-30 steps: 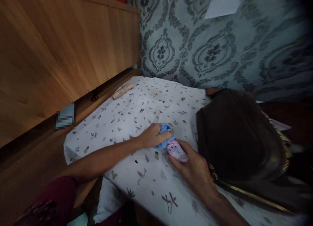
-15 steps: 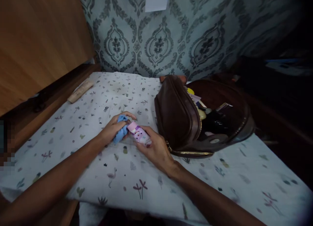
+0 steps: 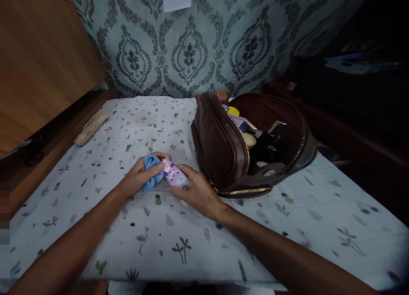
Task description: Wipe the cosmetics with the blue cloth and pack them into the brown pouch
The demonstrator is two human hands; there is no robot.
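Observation:
My left hand (image 3: pixel 140 176) is closed round a bunched blue cloth (image 3: pixel 150 176) and presses it against one end of a small pink tube (image 3: pixel 174 176). My right hand (image 3: pixel 194 191) grips the tube from the other side, fingers wrapped round it. Both hands rest low on a white printed sheet (image 3: pixel 159 239) covering a table. Just right of the hands lies an open brown zip pouch (image 3: pixel 230 152) on its side, with several small cosmetic items (image 3: pixel 255 144) showing inside.
A beige tube (image 3: pixel 91 128) lies at the sheet's far left edge beside a wooden panel (image 3: pixel 41 61). Patterned grey wallpaper (image 3: pixel 191 52) rises behind the table, with a white paper stuck high up. Dark clutter fills the right side.
The view has swung right and levelled, bringing the open pouch and its contents into sight. My hands still hold the cloth and pink tube together, shifted slightly left in the picture.

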